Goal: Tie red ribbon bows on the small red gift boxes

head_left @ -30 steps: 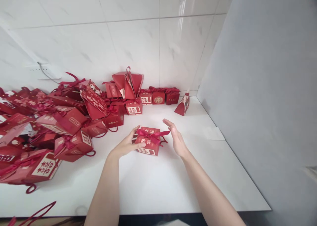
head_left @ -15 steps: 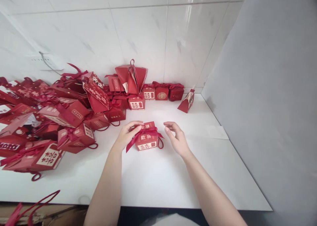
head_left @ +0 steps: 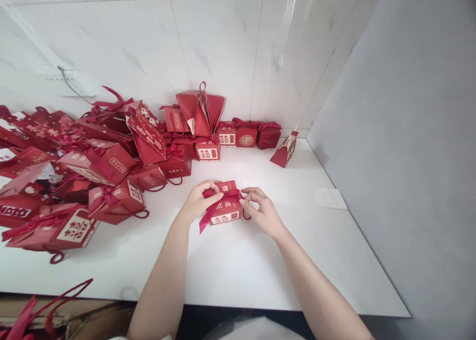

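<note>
The right hand had moved in, pinching the ribbon on a red box like the left hand, ideally tensioning evenly.

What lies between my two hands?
A red box with a ribbon lies between your left hand and right hand, as the head view shows.

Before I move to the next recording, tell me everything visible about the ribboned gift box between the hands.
The gift box looks like red paperboard, closed, with pale characters on top and a white panel with red characters facing the person. A crimson, satiny ribbon crosses it, one tail hanging at its left; a cord loop shows at right. It sits on the white table. The right hand pinches the ribbon; the left hand's exact contact is unclear.
</note>
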{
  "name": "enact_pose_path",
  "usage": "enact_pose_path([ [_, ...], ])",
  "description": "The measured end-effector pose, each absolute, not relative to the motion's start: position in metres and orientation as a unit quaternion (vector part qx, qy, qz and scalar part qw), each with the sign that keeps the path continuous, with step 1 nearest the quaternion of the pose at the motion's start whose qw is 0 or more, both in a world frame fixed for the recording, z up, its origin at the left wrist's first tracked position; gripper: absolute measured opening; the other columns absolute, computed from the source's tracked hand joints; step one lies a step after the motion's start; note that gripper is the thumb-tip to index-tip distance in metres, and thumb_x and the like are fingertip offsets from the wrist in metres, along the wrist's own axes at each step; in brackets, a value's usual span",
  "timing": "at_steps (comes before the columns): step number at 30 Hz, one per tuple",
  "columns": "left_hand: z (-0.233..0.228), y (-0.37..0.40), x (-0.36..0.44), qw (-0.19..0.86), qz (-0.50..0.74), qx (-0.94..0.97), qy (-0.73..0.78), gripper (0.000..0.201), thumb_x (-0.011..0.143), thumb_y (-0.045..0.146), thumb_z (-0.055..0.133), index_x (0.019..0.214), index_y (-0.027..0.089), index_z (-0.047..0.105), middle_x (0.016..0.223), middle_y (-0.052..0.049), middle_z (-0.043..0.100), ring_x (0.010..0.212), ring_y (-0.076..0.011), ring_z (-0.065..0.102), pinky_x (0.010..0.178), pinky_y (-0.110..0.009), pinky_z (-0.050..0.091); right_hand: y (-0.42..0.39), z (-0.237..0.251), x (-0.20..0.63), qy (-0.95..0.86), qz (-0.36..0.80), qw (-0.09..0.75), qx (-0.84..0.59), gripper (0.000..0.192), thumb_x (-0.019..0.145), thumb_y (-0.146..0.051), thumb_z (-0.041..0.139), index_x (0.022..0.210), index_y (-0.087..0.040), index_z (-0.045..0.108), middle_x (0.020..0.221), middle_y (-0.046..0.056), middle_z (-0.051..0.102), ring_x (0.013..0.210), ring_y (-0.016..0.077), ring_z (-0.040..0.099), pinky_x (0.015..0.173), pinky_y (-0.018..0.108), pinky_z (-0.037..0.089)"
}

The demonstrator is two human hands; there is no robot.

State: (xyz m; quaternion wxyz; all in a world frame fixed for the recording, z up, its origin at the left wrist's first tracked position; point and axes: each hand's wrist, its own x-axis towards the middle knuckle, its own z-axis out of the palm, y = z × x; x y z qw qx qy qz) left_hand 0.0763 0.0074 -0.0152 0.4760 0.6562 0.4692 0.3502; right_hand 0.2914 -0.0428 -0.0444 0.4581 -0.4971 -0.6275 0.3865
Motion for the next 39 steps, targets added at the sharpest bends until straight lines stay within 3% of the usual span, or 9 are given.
enact_pose_path([
  [4,-0.016,0.008,0.077,0.491,0.351,0.644,0.469,0.022,0.078,0.035,0.07,0.075,0.017,0.056,0.123,-0.009,0.06,0.108,-0.0249,0.061,0.094,-0.037,0.046,-0.048,-0.042,0.288,-0.605,0.4,0.489,-0.485,0.022,0.088,-0.039,0.06,0.076,-0.021,0.058,0.12,0.008,0.061,0.111,0.0216,0.059,0.098,0.037,0.043],
  [7,-0.017,0.008,0.077,0.497,0.348,0.644,0.465,0.023,0.078,0.035,0.069,0.075,0.017,0.056,0.123,-0.008,0.06,0.107,-0.0245,0.061,0.093,-0.037,0.046,-0.048,-0.045,0.287,-0.556,0.436,0.504,-0.497,0.02,0.091,-0.042,0.056,0.096,-0.023,0.054,0.096,0.003,0.065,0.085,0.0173,0.064,0.078,0.032,0.05],
  [11,-0.019,0.008,0.077,0.491,0.353,0.648,0.464,0.023,0.078,0.034,0.069,0.074,0.017,0.055,0.122,-0.009,0.061,0.107,-0.0244,0.061,0.093,-0.037,0.046,-0.05,-0.044,0.286,-0.548,0.439,0.519,-0.487,0.021,0.09,-0.036,0.057,0.105,-0.023,0.051,0.067,-0.005,0.056,0.06,0.0133,0.055,0.061,0.027,0.046],
  [15,-0.023,0.009,0.078,0.474,0.366,0.649,0.469,0.023,0.078,0.032,0.069,0.071,0.018,0.052,0.121,-0.01,0.062,0.108,-0.0249,0.061,0.095,-0.038,0.045,-0.061,-0.035,0.283,-0.607,0.413,0.509,-0.45,0.014,0.091,-0.028,0.055,0.103,-0.023,0.054,0.07,-0.004,0.059,0.062,0.0124,0.055,0.062,0.025,0.045],
  [22,-0.023,0.011,0.077,0.434,0.363,0.682,0.462,0.022,0.077,0.03,0.068,0.068,0.018,0.052,0.115,-0.009,0.064,0.108,-0.0245,0.061,0.1,-0.039,0.042,-0.078,-0.028,0.271,-0.715,0.439,0.395,-0.376,0.017,0.087,-0.016,0.049,0.099,-0.024,0.058,0.075,-0.002,0.066,0.064,0.0121,0.061,0.058,0.023,0.048],
  [29,-0.022,0.008,0.077,0.417,0.36,0.681,0.481,0.023,0.077,0.035,0.069,0.07,0.018,0.055,0.114,-0.009,0.066,0.107,-0.0251,0.061,0.1,-0.04,0.041,-0.074,-0.022,0.284,-0.648,0.6,0.321,-0.342,0.012,0.092,-0.024,0.05,0.1,-0.023,0.059,0.071,-0.002,0.071,0.061,0.0147,0.069,0.062,0.028,0.053],
  [31,-0.019,0.007,0.077,0.444,0.363,0.667,0.475,0.024,0.078,0.039,0.069,0.073,0.018,0.057,0.116,-0.009,0.066,0.109,-0.0255,0.061,0.1,-0.039,0.042,-0.073,-0.019,0.288,-0.608,0.672,0.29,-0.307,0.02,0.093,-0.035,0.055,0.107,-0.022,0.06,0.077,0.001,0.073,0.06,0.0151,0.071,0.058,0.026,0.053],
  [34,-0.014,0.006,0.077,0.487,0.372,0.637,0.467,0.026,0.082,0.044,0.065,0.08,0.018,0.063,0.119,-0.008,0.066,0.111,-0.0256,0.06,0.1,-0.038,0.043,-0.074,-0.017,0.286,-0.584,0.728,0.256,-0.253,0.041,0.093,-0.047,0.054,0.127,-0.025,0.056,0.105,0.007,0.074,0.064,0.0139,0.073,0.056,0.023,0.051],
  [39,-0.012,0.007,0.077,0.52,0.387,0.605,0.463,0.029,0.083,0.045,0.063,0.089,0.017,0.068,0.115,-0.008,0.068,0.109,-0.0254,0.06,0.097,-0.036,0.044,-0.075,-0.025,0.273,-0.578,0.736,0.274,-0.22,0.058,0.094,-0.052,0.051,0.148,-0.037,0.034,0.147,0.011,0.047,0.093,0.0167,0.072,0.078,0.03,0.055],
])
